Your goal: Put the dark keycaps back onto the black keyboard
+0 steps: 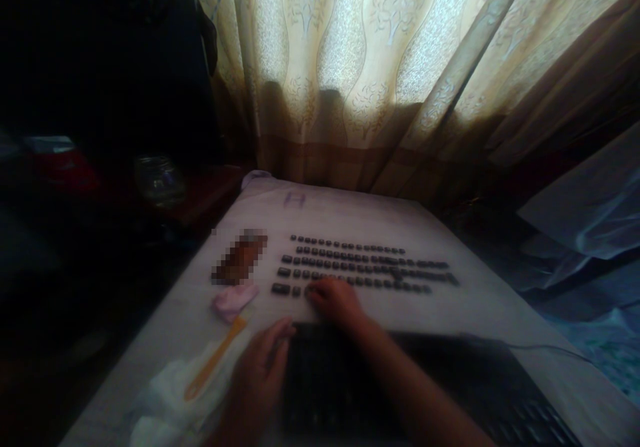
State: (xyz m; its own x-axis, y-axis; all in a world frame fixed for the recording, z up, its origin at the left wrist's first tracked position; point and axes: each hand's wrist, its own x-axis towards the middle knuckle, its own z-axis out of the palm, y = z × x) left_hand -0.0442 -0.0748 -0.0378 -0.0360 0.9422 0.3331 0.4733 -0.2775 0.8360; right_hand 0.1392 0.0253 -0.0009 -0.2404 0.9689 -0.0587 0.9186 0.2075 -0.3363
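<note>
Several rows of loose dark keycaps (365,265) lie laid out on a pale cloth-covered table (480,307). My right hand (336,300) reaches over to the lower left end of the rows, fingers curled down onto a keycap there. A black keyboard (400,387) lies in front of me near the table's front edge. My left hand (260,373) rests on the keyboard's left end, fingers closed against its edge.
An orange stick-like tool (215,360) lies on white tissue (170,393) at the front left. A pink cloth (234,300) and a blurred brown object (240,258) lie left of the keycaps. A patterned curtain (380,60) hangs behind. Dark furniture with a glass jar (159,179) stands left.
</note>
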